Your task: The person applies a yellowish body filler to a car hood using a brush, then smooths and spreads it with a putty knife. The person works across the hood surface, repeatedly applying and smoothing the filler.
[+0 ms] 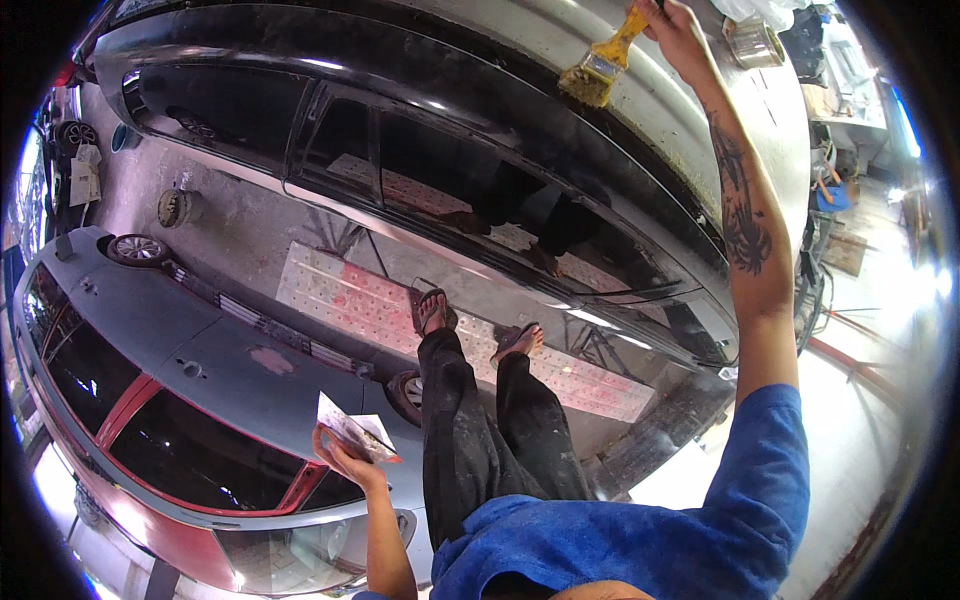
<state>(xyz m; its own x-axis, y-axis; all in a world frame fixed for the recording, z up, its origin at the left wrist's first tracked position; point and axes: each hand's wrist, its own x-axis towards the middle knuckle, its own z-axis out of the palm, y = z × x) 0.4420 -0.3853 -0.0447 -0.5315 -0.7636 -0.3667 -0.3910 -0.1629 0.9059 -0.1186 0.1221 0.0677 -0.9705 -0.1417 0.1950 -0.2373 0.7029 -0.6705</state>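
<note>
Yellow brush (601,66) juts down-left from gripping right hand (679,36); left hand (346,464) holds pale card (358,430)

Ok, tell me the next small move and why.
I'd probably sweep the yellow-handled brush lightly along the edge of the pale roof: the right hand grips its handle, and its bristles are near that edge. Whether they touch is unclear.

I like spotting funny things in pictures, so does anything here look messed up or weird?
Yes: the grey car has an uneven pinkish patch low on its side, standing out from the grey around it. The brush in the person's right hand looks messy too: its bristles are smeared with something yellowish.
</note>
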